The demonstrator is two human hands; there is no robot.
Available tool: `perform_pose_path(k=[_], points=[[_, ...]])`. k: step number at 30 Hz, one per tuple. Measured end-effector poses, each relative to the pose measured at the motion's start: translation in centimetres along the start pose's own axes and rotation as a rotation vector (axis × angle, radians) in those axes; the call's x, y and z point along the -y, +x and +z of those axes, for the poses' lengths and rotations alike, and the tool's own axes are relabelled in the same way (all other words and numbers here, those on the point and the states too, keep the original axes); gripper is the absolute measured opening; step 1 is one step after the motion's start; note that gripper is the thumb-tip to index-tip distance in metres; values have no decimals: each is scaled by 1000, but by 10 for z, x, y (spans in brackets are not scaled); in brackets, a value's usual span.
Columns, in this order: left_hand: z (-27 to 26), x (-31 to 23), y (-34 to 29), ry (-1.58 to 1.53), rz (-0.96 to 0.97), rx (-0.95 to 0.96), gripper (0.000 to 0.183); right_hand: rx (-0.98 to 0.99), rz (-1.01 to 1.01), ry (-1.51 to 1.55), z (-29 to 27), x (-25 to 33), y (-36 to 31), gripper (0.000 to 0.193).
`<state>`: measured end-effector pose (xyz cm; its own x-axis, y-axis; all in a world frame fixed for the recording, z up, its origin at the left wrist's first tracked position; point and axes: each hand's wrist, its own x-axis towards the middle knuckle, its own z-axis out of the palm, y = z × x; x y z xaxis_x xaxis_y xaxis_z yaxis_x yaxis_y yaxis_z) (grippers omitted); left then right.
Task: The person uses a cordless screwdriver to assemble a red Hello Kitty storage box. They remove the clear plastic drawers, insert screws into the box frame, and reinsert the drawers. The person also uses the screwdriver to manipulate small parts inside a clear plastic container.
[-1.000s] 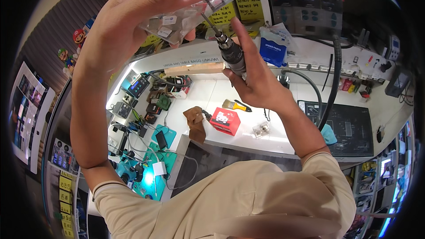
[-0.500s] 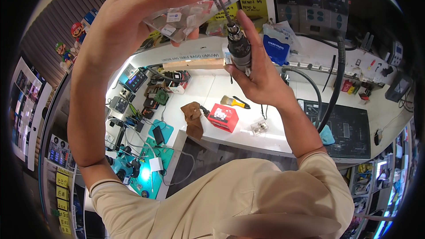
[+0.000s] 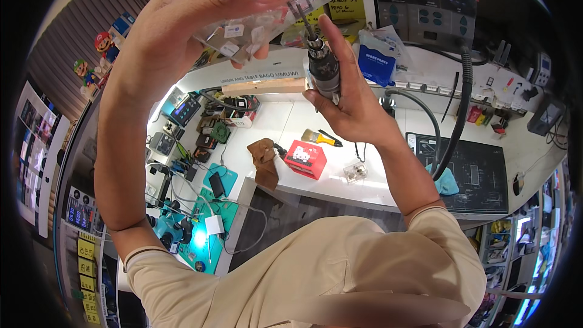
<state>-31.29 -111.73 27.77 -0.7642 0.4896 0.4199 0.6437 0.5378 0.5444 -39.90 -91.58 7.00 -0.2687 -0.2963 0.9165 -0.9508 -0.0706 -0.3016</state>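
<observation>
High in the view, my left hand (image 3: pixel 173 24) is closed around a clear plastic packet (image 3: pixel 246 31) holding small parts and white labels. Its thumb lies across the upper side, and some fingertips show below. My right hand (image 3: pixel 358 100), to the right, grips a dark, round-bodied rotary tool (image 3: pixel 323 71) with a metal collar and a thin shaft pointing up. The shaft's end meets or overlaps the packet near my left thumb; I cannot tell whether they touch. Right-hand fingers behind the tool are partly hidden.
Below, the white bench bears a red box (image 3: pixel 306 159), a yellow-handled brush (image 3: pixel 319 138), a brown cloth (image 3: pixel 263 161) and a small clear case (image 3: pixel 354 173). A microscope (image 3: pixel 173 229) stands over a green mat at left. A thick black hose (image 3: pixel 464 109) curves down at right.
Both hands have shifted slightly left, with the packet and the tool still held. The bench things stay where they were.
</observation>
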Motion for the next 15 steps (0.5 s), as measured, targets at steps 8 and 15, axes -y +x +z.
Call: perform_pose_path(k=[8, 15], points=[[4, -2, 1, -31, 9, 38, 90, -31, 53, 31, 2, 0, -3, 107], [9, -30, 6, -193, -57, 91, 93, -19, 86, 134, 4, -2, -9, 108]])
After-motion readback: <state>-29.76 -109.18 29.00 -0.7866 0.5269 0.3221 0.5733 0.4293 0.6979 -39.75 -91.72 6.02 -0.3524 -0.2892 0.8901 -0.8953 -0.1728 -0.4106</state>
